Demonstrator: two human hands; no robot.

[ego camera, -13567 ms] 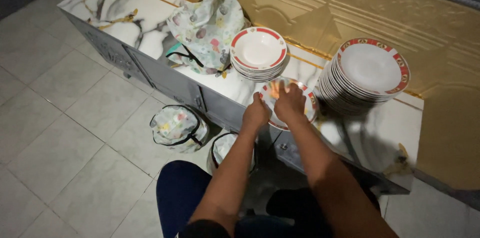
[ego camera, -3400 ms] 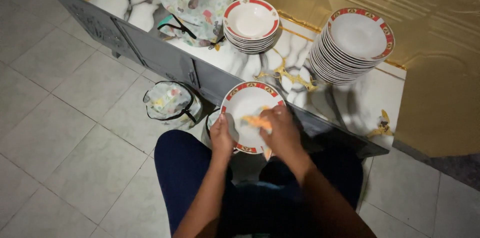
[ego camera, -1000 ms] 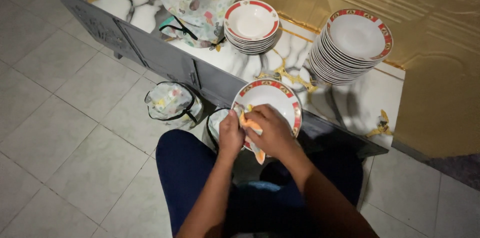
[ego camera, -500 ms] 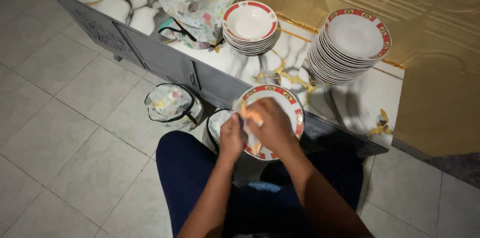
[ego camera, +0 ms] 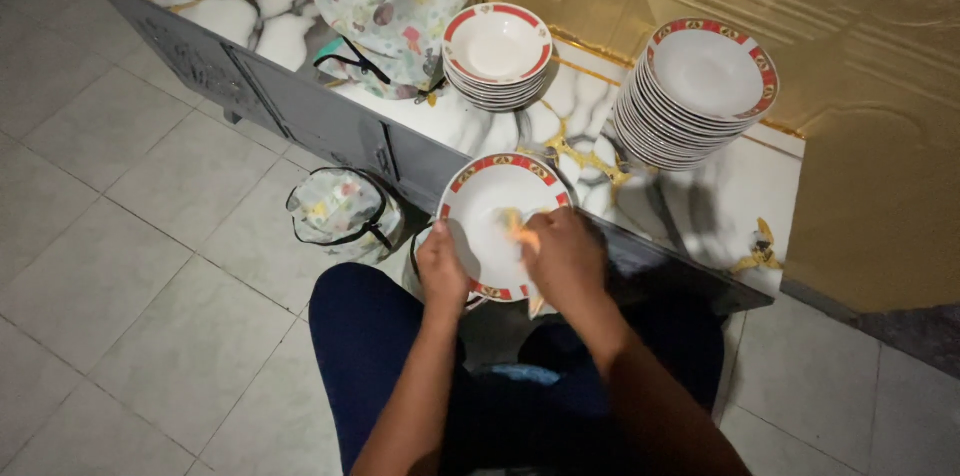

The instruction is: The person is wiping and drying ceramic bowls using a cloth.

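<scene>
Here your left hand grips the near-left rim of a glossy round plate (white, red-banded), tilted toward you over your lap. Your right hand pinches a crumpled orange cloth against its smooth well, just right of your left-hand grip.

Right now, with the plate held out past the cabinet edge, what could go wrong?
The left hand holds the plate by its rim alone over the tiled floor; pressure from the right hand with the orange cloth might tip it loose. The tall plate stack stands near; an elbow swing could knock it.
</scene>
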